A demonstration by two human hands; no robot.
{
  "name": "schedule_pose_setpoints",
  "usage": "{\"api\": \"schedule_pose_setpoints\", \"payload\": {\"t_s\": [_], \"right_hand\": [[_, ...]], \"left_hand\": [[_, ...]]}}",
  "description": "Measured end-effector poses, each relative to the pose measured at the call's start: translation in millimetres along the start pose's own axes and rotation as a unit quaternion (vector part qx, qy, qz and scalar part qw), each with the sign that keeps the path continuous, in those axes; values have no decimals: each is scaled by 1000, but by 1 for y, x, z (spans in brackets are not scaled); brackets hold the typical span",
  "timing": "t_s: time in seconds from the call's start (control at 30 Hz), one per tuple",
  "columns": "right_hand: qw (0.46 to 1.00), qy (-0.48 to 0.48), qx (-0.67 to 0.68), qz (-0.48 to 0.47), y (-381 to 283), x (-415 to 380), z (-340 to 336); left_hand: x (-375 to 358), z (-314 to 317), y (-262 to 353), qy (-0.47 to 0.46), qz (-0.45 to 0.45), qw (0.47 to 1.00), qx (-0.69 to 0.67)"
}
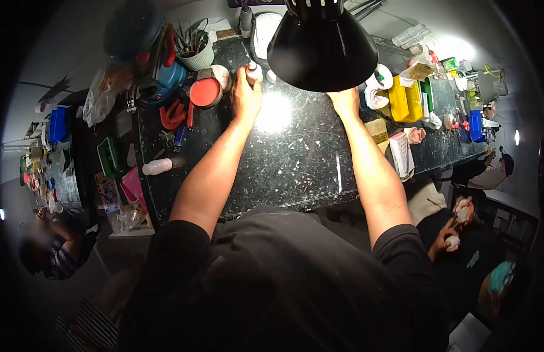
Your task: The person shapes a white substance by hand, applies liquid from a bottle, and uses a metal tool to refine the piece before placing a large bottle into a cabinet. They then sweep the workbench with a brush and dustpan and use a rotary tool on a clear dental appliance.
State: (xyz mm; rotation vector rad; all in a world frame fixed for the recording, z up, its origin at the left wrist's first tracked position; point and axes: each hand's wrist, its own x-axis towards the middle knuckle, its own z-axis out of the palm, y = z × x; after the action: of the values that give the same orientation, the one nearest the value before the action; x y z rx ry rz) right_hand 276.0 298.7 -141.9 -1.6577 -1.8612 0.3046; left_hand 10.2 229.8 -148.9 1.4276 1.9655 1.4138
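- Hands reach forward over a dark speckled worktop [295, 158], both arms stretched toward its far edge under a black lamp shade [320, 44].
- The left hand [246, 97] is wrapped around a small white bottle [254, 71], holding it upright near the back of the worktop; the fingers are curled on its body and the cap end points up.
- The right hand [344, 101] goes under the rim of the lamp shade, which hides its fingers, so it cannot be told whether it is clenched, loose or holding something.
- Just left of the bottle lie a round red lid [205, 92] and a white cup of tools [196, 54]; a second white bottle [157, 166] lies on its side near the left edge, well apart from the hands.
- A yellow box [405, 101] stands to the right among small clutter.
- Judging by the layout, the work looks to be at an early stage: the bottle is in hand, nothing sits on the bare lit middle of the worktop, and no workpiece shows there yet.
- Other people sit at lower left and lower right, apart from these hands.
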Motion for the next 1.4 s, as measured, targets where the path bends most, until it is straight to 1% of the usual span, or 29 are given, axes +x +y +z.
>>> {"api": "schedule_pose_setpoints", "payload": {"t_s": [0.03,0.07,0.1,0.13,0.17,0.23,0.27,0.3,0.37,0.4,0.43,0.5,0.53,0.63,0.67,0.77,0.8,0.87,0.9,0.97,1.07,1.1,1.13,1.17,1.2,1.23,1.3,1.37,1.4], "right_hand": [[999,-40,5,32,6,4,2],[995,-82,10,64,11,5,6],[994,-86,9,65,7,0,6],[997,10,-78,-10,-3,-7,4],[991,61,-108,-48,-13,-13,3],[991,85,-61,-85,-37,-26,5],[993,83,-33,-79,-47,-30,10],[992,106,5,-69,-52,-32,15],[983,153,83,-55,-66,-33,25],[997,64,37,-14,-60,-29,29],[999,26,31,0,-59,-25,35],[998,-51,17,26,-58,-17,45],[1000,17,-8,-16,-59,-14,50],[998,33,-30,-33,-45,-1,56],[998,-54,22,-25,-27,10,61],[974,-221,28,-35,10,24,54],[970,-154,169,87,-10,24,31],[904,-105,334,246,-13,28,20],[877,-130,363,287,6,35,23],[861,-134,393,295,45,44,36],[856,-141,389,309,59,45,38],[856,-143,389,308,46,41,29],[889,-88,326,309,26,35,16],[915,-32,259,307,15,31,9],[940,113,215,241,11,19,12],[942,251,138,177,7,7,16],[961,175,198,74,-38,-27,18],[985,-14,162,54,-68,-44,28],[988,-87,97,82,-75,-36,37]], "left_hand": [[5,4,0,-1,-2,1000,0],[9,8,-1,-10,-42,999,21],[12,9,-1,-20,-84,995,43],[16,11,-7,-35,-103,993,49],[15,13,-13,-32,-107,993,48],[12,12,-20,-31,-85,995,43],[6,10,-22,-47,-73,995,40],[-2,6,-22,-51,-76,995,43],[-18,-1,-19,-60,-42,996,55],[-26,-3,-23,-80,-42,995,40],[-31,-4,-17,-79,-39,995,40],[-49,0,-4,-85,-93,992,18],[-53,0,0,-97,-103,990,10],[-60,1,2,-71,-86,994,13],[-62,2,3,-72,-85,994,10],[-67,-4,14,-64,-69,995,36],[-67,-7,18,-72,-54,996,21],[-69,-12,22,-80,-40,996,9],[-70,-17,22,-87,-18,996,16],[-76,-26,21,-93,2,995,26],[-86,-44,18,-106,5,994,-6],[-92,-56,19,-117,0,993,-24],[-98,-67,19,-128,-6,991,-43],[-107,-78,18,-111,-3,992,-55],[-116,-93,17,-107,-13,992,-65],[-125,-109,16,-100,-20,992,-75],[-145,-142,13,-70,-57,994,-60],[-169,-172,1,-34,-85,996,-15],[-180,-185,-7,-22,-106,994,-13]]}}
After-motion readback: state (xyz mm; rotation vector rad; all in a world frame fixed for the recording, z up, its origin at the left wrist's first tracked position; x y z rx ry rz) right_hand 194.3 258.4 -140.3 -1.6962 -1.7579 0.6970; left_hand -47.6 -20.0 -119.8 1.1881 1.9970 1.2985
